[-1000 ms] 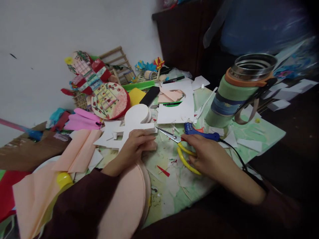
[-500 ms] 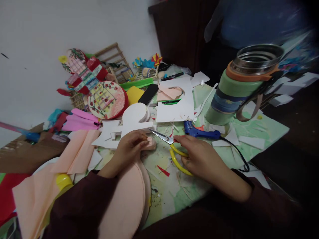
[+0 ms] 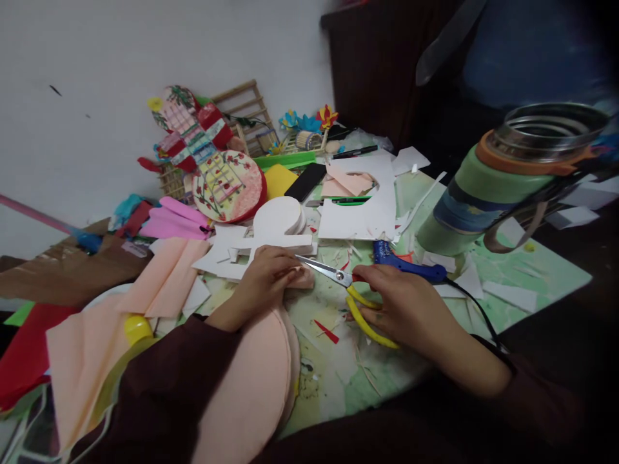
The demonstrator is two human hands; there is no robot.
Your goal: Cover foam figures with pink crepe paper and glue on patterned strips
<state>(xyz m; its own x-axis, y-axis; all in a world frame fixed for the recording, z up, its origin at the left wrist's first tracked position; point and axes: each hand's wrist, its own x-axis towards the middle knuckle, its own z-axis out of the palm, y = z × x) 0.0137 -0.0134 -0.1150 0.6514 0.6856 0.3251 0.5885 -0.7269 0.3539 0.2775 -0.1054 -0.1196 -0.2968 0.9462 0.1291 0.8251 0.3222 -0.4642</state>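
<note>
Scissors [image 3: 331,270] with silver blades and yellow handles are in my right hand [image 3: 409,299]. The blades look closed, their tip pointing left close to my left fingers. My left hand [image 3: 264,277] is closed, its fingers pinched at the narrow end of a peach paper-covered form [image 3: 254,386]. That form has a wide rounded body lying under my left forearm; my fingers hide part of its blocky end. Just beyond my left hand lies a white cut-out shape [image 3: 276,216] with a round end and crossbars.
A blue glue gun [image 3: 411,265] with a black cord lies beyond my right hand. A green bottle [image 3: 476,193] without its lid stands at the right. Peach crepe paper [image 3: 162,277] is at the left, a painted model [image 3: 227,183] at the back. Scraps litter the tabletop.
The view has turned a little left, so everything sits farther right in the picture. My hands keep nearly the same hold, with the scissors still near my left fingers.
</note>
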